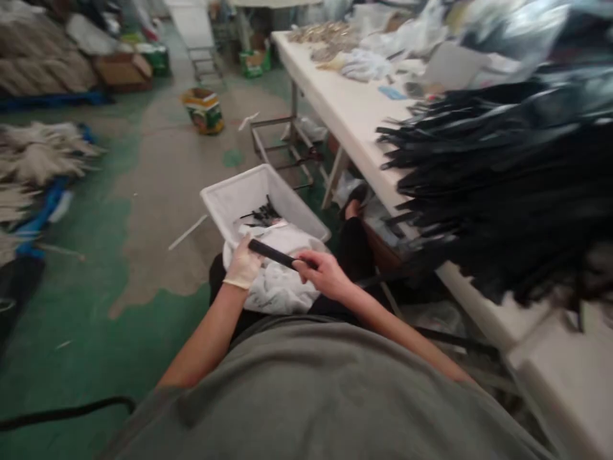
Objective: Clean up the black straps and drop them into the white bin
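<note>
Right hand (pixel 320 271) and gloved left hand (pixel 243 263) are above the white cloth (pixel 287 281), at the near end of the white bin (pixel 230 198). To the bin's left is open floor (pixel 163 211); to its right runs the edge of the bench (pixel 345 115), overhung by a black pile (pixel 502 179). Right fingers pinch one end of the black strip (pixel 272 252), which lies between both hands, near the bin's rim. Left hand is at its other end; whether it grips, I cannot tell.
</note>
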Tool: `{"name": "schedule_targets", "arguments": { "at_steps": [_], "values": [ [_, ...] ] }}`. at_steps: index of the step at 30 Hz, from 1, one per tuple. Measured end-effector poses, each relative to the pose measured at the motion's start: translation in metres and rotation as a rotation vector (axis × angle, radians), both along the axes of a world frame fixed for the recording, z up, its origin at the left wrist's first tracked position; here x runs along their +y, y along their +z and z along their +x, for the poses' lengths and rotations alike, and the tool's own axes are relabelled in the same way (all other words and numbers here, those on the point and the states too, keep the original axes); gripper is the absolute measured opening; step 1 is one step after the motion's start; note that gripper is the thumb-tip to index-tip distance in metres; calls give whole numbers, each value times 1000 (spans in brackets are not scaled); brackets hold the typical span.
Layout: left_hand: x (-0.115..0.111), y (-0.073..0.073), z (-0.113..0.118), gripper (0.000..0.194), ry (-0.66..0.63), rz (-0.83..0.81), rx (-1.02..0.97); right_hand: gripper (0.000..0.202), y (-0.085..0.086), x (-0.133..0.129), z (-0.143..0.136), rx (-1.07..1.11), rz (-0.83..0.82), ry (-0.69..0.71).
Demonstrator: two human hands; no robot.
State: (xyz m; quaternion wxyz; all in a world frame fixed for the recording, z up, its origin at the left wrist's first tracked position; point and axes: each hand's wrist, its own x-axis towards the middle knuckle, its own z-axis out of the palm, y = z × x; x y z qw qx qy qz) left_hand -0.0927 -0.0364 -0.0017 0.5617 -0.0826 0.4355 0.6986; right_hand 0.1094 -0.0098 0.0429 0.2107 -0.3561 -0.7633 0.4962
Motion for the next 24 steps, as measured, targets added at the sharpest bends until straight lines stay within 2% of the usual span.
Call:
{"name": "schedule_targets", "arguments": {
  "at_steps": [2,6,12,18,24],
  "values": [
    [4,-16,-8,22,91,-15,8,33,-12,2,3,16,21,-2],
    [5,-30,-9,18,82,-16,0,30,-21,-1,11,-18,28,6],
    [0,-33,-4,15,15,10,-23,29,-34,5,11,-144,170,-139],
    [0,-32,5,20,41,6,8,21,-41,7,5,-330,328,-131],
    [0,-31,8,17,58,18,-8,21,-44,7,5,-394,364,-149]
  ]
}}
